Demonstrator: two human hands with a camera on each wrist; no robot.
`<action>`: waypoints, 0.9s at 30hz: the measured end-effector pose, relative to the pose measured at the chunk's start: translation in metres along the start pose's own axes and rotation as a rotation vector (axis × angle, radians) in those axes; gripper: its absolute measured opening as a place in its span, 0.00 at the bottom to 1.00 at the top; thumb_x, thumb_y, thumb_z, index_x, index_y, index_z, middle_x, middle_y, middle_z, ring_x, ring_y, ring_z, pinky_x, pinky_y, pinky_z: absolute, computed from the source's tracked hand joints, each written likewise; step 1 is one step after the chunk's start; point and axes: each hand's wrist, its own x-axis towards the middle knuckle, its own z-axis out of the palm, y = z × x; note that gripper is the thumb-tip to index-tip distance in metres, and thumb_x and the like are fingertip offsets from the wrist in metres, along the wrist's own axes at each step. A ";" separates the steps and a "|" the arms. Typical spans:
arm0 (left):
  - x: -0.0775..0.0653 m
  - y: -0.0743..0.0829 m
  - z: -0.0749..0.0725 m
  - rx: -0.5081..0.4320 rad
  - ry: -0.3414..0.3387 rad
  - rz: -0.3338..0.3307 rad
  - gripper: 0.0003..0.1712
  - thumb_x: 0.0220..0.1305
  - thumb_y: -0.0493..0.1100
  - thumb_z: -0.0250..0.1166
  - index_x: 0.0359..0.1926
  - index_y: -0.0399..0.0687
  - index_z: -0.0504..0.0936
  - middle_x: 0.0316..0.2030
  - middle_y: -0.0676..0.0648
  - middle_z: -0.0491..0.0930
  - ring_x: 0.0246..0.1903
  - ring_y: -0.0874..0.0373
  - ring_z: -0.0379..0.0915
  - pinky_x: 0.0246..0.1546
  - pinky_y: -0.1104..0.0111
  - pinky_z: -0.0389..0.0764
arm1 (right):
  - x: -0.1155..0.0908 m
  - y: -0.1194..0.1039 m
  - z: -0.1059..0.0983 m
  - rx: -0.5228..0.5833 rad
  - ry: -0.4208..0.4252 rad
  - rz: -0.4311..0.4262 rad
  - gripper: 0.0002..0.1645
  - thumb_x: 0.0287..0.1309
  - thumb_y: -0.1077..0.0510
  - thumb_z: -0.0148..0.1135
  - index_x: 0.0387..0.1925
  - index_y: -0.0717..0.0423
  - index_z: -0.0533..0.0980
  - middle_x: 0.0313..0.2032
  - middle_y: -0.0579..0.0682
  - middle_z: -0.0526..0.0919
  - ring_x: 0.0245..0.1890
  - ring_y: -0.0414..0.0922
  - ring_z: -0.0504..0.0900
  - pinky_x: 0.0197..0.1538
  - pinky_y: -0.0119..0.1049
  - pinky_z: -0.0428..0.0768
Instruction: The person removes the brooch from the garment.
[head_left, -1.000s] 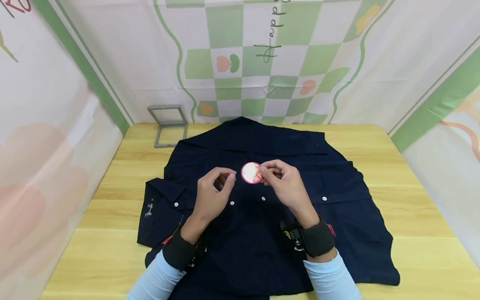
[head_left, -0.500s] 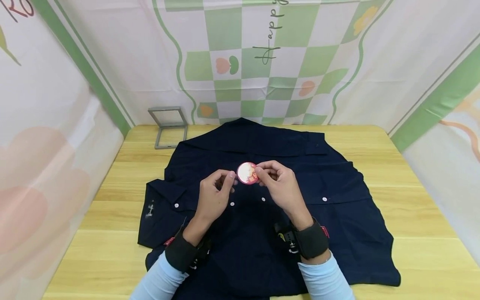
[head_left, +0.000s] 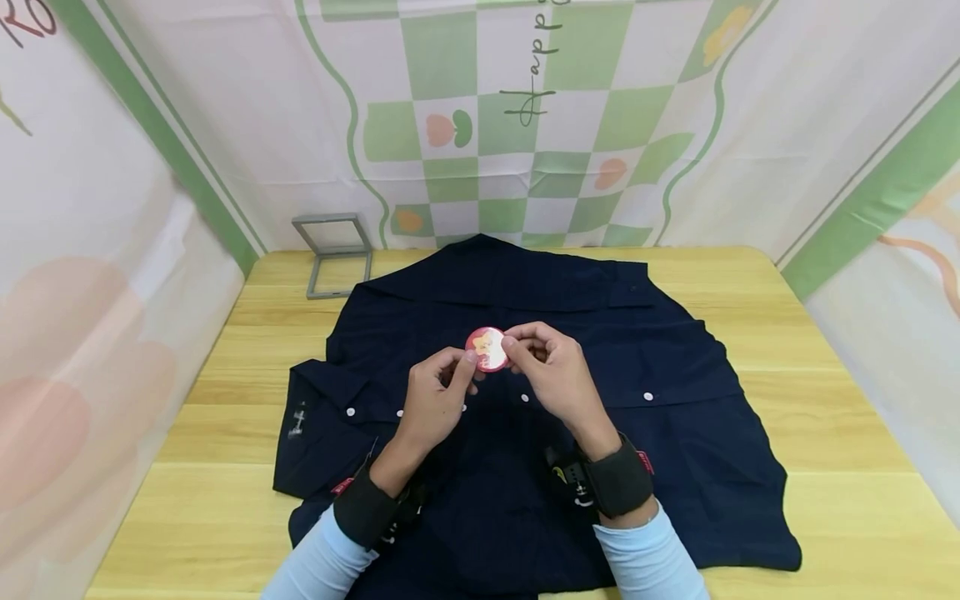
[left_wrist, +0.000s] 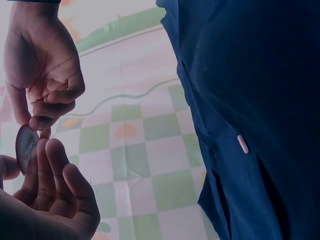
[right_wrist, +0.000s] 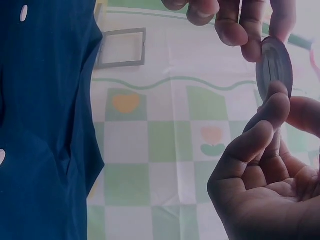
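Observation:
A round pin badge [head_left: 486, 350], red-rimmed with a pale yellow figure and a bright glare, is held up over a dark navy shirt [head_left: 697, 475]. My left hand [head_left: 433, 404] pinches its left edge between thumb and fingers. On the opposite edge, the thumb and fingers of my right hand [head_left: 561, 383] pinch it too. The right wrist view shows the grey back of the badge [right_wrist: 275, 65] with a thin pin line across it. White buttons [head_left: 648, 397] dot the shirt, which lies spread out beneath both hands.
A grey folding frame [head_left: 339, 254] stands at the back left of the wooden table [head_left: 825, 417]. Patterned cloth walls [head_left: 450, 179] rise behind and at both sides. A folded sleeve [head_left: 315, 433] with small white marks lies at the left.
The right hand has brought the badge left to the left hand, whose fingers now pinch its edge. The badge has turned, so its yellow figure shows more clearly.

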 end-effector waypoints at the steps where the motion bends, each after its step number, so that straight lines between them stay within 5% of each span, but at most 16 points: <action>1: 0.000 0.000 0.000 -0.004 -0.005 -0.008 0.15 0.73 0.41 0.55 0.32 0.38 0.82 0.26 0.40 0.82 0.21 0.61 0.75 0.18 0.71 0.75 | 0.000 0.000 0.000 -0.002 -0.003 0.002 0.16 0.68 0.51 0.59 0.46 0.59 0.80 0.34 0.56 0.84 0.31 0.41 0.80 0.40 0.38 0.82; 19: -0.001 0.000 -0.002 -0.028 -0.016 -0.056 0.17 0.75 0.42 0.54 0.32 0.36 0.81 0.25 0.39 0.81 0.22 0.61 0.76 0.18 0.71 0.77 | 0.002 0.002 0.004 -0.024 -0.019 0.023 0.16 0.68 0.50 0.59 0.46 0.58 0.79 0.34 0.54 0.84 0.32 0.43 0.81 0.40 0.39 0.82; 27: -0.004 -0.003 -0.016 0.019 0.039 -0.039 0.17 0.74 0.42 0.55 0.30 0.36 0.81 0.23 0.41 0.81 0.21 0.61 0.75 0.22 0.72 0.77 | 0.000 0.008 0.002 -0.071 -0.043 0.020 0.17 0.70 0.48 0.55 0.46 0.57 0.79 0.35 0.56 0.85 0.35 0.46 0.83 0.42 0.37 0.83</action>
